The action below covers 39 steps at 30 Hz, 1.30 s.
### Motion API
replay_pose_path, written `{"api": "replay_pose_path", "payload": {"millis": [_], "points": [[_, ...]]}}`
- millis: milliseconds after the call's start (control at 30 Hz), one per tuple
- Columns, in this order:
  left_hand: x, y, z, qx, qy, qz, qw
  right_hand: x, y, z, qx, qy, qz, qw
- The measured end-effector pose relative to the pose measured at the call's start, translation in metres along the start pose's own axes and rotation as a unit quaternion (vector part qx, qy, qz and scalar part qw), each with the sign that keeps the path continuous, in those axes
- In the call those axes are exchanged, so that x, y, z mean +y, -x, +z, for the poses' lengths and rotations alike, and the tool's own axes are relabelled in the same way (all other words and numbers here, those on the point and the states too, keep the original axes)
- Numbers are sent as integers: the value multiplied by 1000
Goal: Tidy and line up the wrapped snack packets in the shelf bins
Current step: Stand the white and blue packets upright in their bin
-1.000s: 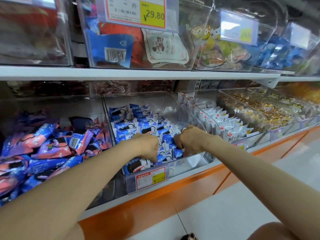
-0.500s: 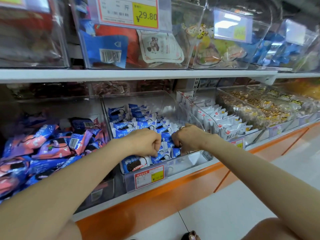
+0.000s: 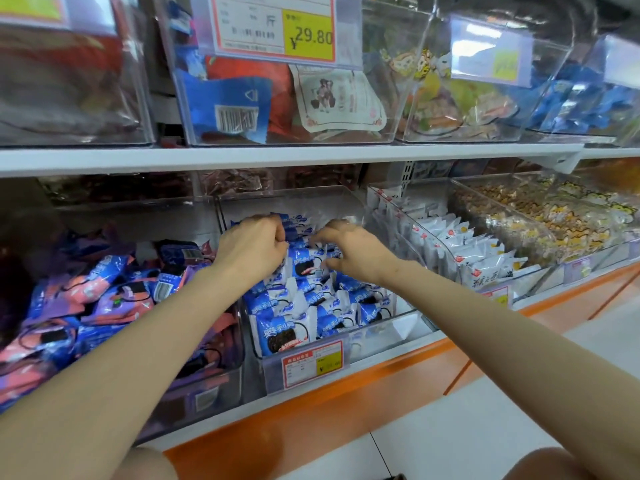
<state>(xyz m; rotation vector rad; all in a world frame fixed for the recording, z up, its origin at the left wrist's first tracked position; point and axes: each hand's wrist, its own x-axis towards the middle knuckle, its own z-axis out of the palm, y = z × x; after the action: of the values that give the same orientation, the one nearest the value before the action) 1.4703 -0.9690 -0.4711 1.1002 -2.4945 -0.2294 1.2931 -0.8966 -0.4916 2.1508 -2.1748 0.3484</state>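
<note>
Clear plastic makes up the bin (image 3: 379, 336) in the middle of the lower shelf (image 3: 294, 427). It is filled with small, puffy packets (image 3: 280, 327) wrapped in shiny blue and white foil, each printed with a dark round cookie. They are stood up in rough rows, and some are leaning.

One packet (image 3: 306, 263) near the back lies between the two grips. The left grip (image 3: 252, 251) is curled into a fist right beside the packet's left side. Its fingertips are hidden, so it cannot be told if anything is pinched. The right grip (image 3: 353, 252) is bent like a claw. Its thumb is pressed at the packet's right edge and its fingers are hooked over the top, so the packet is pinched. Both grips are set deep in the bin, above the front rows.

A red and yellow tag (image 3: 311, 363) is stuck on the bin's front wall. To the left, the left bin (image 3: 207, 400) is heaped with crinkly purple, pink and blue wrappers (image 3: 104, 299), all jumbled. To the right, flat white packs (image 3: 464, 244) are lined up neatly in the right bin (image 3: 533, 282). Past it, bags of golden snacks (image 3: 540, 220) are seen.

A white board (image 3: 277, 155) is laid just over the grips, so the space above them is tight. More clear top bins (image 3: 391, 109) are set on it, and a big tag (image 3: 273, 27) marked 29.80 is hung on one. Pale floor (image 3: 502, 410) tiles are seen below the orange shelf front.
</note>
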Motion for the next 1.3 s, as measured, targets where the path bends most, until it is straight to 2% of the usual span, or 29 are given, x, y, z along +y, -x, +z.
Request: {"api": "replay_pose_path", "payload": {"millis": [233, 400, 500, 600, 700, 833, 1033, 1133, 1200, 1300], "points": [[-1, 4, -1, 20, -2, 2, 1000, -12, -16, 11, -12, 134, -8, 991], [0, 6, -2, 20, 3, 12, 1000, -6, -1, -47, 8, 81, 54, 995], [6, 5, -2, -2, 19, 37, 999, 3, 21, -79, -95, 54, 56, 992], [22, 7, 2, -66, 53, 89, 992, 4, 42, -69, -240, 94, 59, 964], [40, 10, 12, -140, 74, 142, 977, 5, 52, -44, -294, 121, 49, 947], [51, 13, 30, -231, 96, 172, 953, 9, 55, -45, -298, 115, 59, 946], [53, 9, 40, -257, 116, 155, 947, 6, 53, -39, -315, 144, 38, 938], [57, 11, 44, -275, 159, 132, 939, 10, 58, -35, -307, 56, 79, 947], [61, 12, 46, -292, 173, 121, 933, 14, 63, -48, -255, -29, 107, 961], [70, 13, 53, -303, 141, 134, 933, 21, 77, -62, -123, -18, 84, 989]]}}
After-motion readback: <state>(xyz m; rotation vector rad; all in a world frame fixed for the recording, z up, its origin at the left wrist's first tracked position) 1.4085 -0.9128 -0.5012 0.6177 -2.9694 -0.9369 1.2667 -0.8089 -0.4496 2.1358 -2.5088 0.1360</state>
